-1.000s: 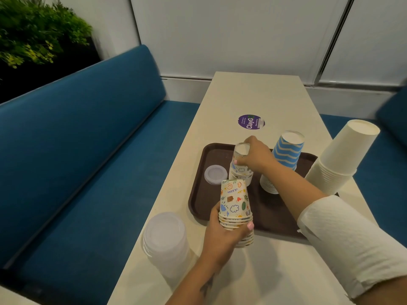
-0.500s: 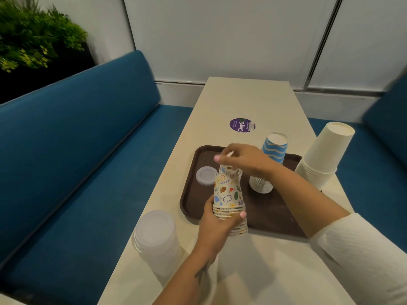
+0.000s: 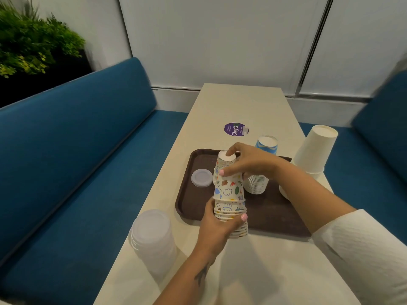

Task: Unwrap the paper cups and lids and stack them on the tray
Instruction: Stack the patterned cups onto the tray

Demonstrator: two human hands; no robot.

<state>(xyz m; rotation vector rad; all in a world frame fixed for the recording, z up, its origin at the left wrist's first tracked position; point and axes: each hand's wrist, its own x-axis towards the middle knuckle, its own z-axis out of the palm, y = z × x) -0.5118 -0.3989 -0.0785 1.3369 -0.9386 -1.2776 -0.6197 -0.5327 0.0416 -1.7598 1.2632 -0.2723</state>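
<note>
My left hand [image 3: 217, 225] grips the lower rims of an upside-down stack of doodle-printed paper cups [image 3: 230, 192], held above the near edge of the brown tray [image 3: 275, 219]. My right hand [image 3: 248, 161] grips the top cup of that stack, thumb on its side and a finger on its base. On the tray stand a blue-striped cup stack [image 3: 263, 170], partly hidden by my right hand, and a single clear lid [image 3: 201, 177]. A shorter doodle cup stack behind the held one is mostly hidden.
A wrapped stack of clear lids [image 3: 152, 236] stands on the table's near left. A tall stack of plain white cups [image 3: 313, 150] stands at the table's right edge. A purple sticker [image 3: 236, 128] lies beyond the tray. Blue benches flank the cream table [image 3: 242, 104].
My right hand left the cup stack on the tray, came back to the stack in my left hand and took hold of its top cup. The camera view shifted.
</note>
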